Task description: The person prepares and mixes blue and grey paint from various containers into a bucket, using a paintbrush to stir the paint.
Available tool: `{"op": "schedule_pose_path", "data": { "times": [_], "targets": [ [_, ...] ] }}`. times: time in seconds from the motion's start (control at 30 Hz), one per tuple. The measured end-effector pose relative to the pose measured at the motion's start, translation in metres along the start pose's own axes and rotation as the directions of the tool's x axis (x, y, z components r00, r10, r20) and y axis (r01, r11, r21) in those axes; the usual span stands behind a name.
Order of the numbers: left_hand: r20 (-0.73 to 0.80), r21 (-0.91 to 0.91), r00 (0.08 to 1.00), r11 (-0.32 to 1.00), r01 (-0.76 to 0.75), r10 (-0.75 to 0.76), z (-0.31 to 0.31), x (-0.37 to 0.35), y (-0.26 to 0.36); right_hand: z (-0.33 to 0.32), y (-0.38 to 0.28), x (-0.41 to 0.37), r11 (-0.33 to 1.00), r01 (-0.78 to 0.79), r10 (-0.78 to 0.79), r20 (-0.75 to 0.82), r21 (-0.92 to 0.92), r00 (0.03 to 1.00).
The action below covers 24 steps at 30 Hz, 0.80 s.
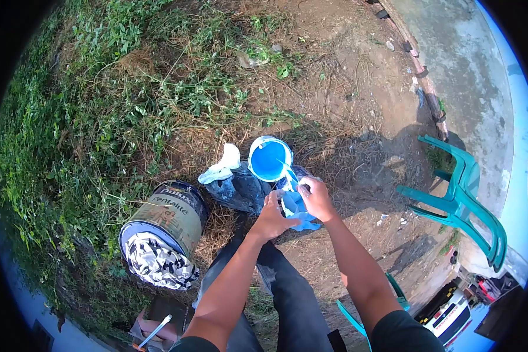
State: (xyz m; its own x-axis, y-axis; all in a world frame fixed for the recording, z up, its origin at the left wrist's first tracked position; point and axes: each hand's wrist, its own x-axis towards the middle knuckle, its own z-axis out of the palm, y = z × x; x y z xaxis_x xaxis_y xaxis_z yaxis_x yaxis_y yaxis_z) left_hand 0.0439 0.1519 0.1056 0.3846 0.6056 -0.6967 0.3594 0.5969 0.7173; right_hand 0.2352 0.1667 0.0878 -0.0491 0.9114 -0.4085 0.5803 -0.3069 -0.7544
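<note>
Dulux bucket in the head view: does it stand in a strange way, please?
Yes, the Dulux bucket looks odd: it seems upside down, since the black-and-white cloth lies at the end below its lettering, probably the base.

Paint: vivid blue. Pail: white rim, blue smears. Slim implement: light blue. Plastic container: pale blue. Dulux Pentalite bucket: cream label, dark lettering. Cloth: black-and-white pattern. Plastic chairs: teal green. Jeans: faded grey-blue. Sleeves: dark green. Soil: brown. Weeds: green.
</note>
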Motion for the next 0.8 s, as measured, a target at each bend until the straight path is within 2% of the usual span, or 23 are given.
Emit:
{"op": "schedule_pose_path", "data": {
  "times": [0.03, 0.07, 0.13, 0.17, 0.2, 0.27, 0.3, 0.33, 0.4, 0.43, 0.47, 0.53, 0.63, 0.7, 0.8],
  "targets": [
    [0.067, -0.08, 0.996, 0.995, 0.059, -0.054, -0.002, 0.002, 0.002, 0.0, 0.0, -0.001, 0.999, 0.032, -0.032, -0.014, -0.001, 0.999],
    [0.066, -0.08, 0.996, 0.995, 0.061, -0.056, -0.004, 0.003, 0.006, 0.0, -0.001, -0.002, 0.999, 0.032, -0.032, -0.013, 0.001, 0.999],
    [0.062, -0.292, 0.995, 0.951, 0.096, -0.082, -0.007, 0.005, 0.013, -0.003, -0.005, -0.004, 0.999, -0.03, 0.03, 0.026, -0.015, 0.999],
    [-0.011, -0.282, 0.993, 0.953, 0.114, -0.122, -0.004, 0.009, 0.012, -0.001, -0.006, -0.006, 0.999, -0.029, 0.03, 0.028, -0.014, 0.999],
    [-0.014, -0.282, 0.992, 0.952, 0.115, -0.124, -0.002, 0.015, 0.007, 0.003, -0.008, -0.008, 0.999, -0.036, 0.036, -0.018, -0.027, 0.999],
    [0.001, -0.419, 0.988, 0.897, 0.14, -0.154, 0.0, 0.031, -0.005, 0.008, -0.009, -0.011, 0.999, -0.038, 0.036, -0.062, -0.037, 0.997],
    [-0.089, -0.428, 0.984, 0.898, 0.103, -0.155, 0.006, 0.033, -0.001, 0.01, -0.006, -0.012, 0.999, -0.032, 0.03, -0.062, -0.03, 0.998],
    [-0.094, -0.427, 0.984, 0.899, 0.101, -0.155, 0.009, 0.035, 0.002, 0.013, -0.005, -0.012, 0.999, -0.026, 0.025, -0.062, -0.024, 0.998],
    [-0.087, -0.431, 0.966, 0.883, 0.186, -0.245, 0.011, 0.04, 0.01, 0.015, -0.01, -0.012, 1.0, -0.022, 0.022, -0.063, 0.002, 0.998],
    [-0.191, -0.419, 0.957, 0.9, 0.122, -0.219, 0.017, 0.045, 0.006, 0.013, -0.02, -0.013, 0.998, -0.049, 0.051, -0.054, 0.045, 0.997],
    [-0.192, -0.416, 0.957, 0.901, 0.121, -0.217, 0.02, 0.048, 0.006, 0.013, -0.025, -0.014, 0.993, -0.078, 0.082, -0.045, 0.088, 0.996],
    [-0.31, -0.266, 0.892, 0.931, 0.251, -0.329, 0.019, 0.048, 0.02, 0.014, -0.023, -0.02, 0.996, -0.071, 0.074, -0.055, 0.047, 0.996],
    [-0.379, -0.156, 0.88, 0.957, 0.245, -0.288, 0.025, 0.049, 0.026, 0.016, -0.02, -0.027, 0.998, -0.026, 0.03, -0.079, 0.057, 0.996],
    [-0.403, -0.134, 0.877, 0.965, 0.225, -0.261, 0.028, 0.052, 0.022, 0.018, -0.021, -0.03, 0.987, 0.04, -0.015, -0.16, 0.153, 0.987],
    [-0.424, -0.152, 0.87, 0.966, 0.208, -0.254, 0.03, 0.054, 0.019, 0.016, -0.02, -0.03, 0.992, 0.008, 0.009, -0.13, 0.128, 0.991]
  ]
}}
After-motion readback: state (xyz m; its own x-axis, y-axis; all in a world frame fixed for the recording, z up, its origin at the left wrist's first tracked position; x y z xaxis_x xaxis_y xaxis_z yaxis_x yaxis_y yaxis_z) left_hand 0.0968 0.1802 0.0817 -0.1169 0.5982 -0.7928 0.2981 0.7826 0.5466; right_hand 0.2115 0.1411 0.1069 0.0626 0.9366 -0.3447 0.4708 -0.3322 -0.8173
